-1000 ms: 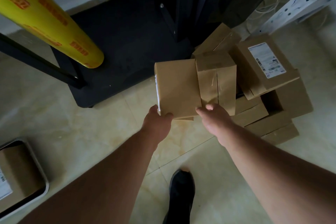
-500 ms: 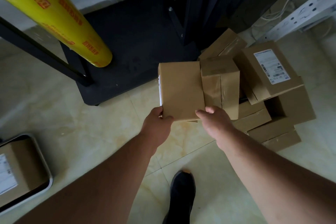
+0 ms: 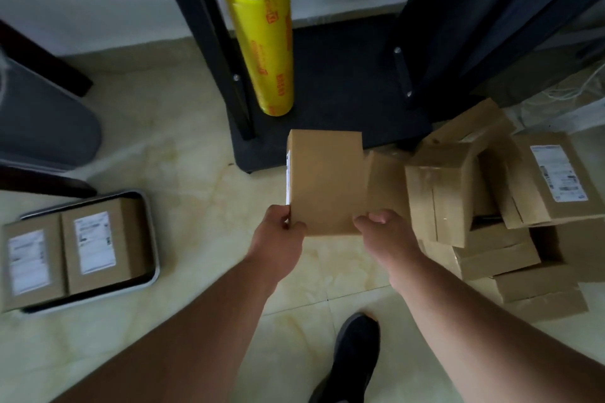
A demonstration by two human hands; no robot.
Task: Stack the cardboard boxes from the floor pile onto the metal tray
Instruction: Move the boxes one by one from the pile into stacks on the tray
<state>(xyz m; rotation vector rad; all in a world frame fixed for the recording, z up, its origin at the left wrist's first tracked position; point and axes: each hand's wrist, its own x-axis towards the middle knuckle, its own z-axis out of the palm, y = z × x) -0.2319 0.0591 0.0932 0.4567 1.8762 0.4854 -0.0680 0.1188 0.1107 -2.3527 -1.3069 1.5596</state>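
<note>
I hold a plain brown cardboard box (image 3: 325,180) above the floor with both hands. My left hand (image 3: 278,237) grips its near left corner, where a white label edge shows. My right hand (image 3: 386,234) grips its near right corner. To the right lies the floor pile of cardboard boxes (image 3: 491,206), several of them, tumbled on each other. At the left edge the metal tray (image 3: 152,239) sits on the floor with two labelled boxes (image 3: 65,252) side by side in it.
A yellow roll of wrap film (image 3: 262,39) stands upright on a black base plate (image 3: 343,101) between black frame legs (image 3: 216,36). A grey bin (image 3: 42,121) is at the far left. My dark shoe (image 3: 353,357) rests on the tiled floor below the box.
The held box has come away from the pile and moved left, clear of the neighbouring box. The view has swung left, so the tray with its two boxes now shows fully.
</note>
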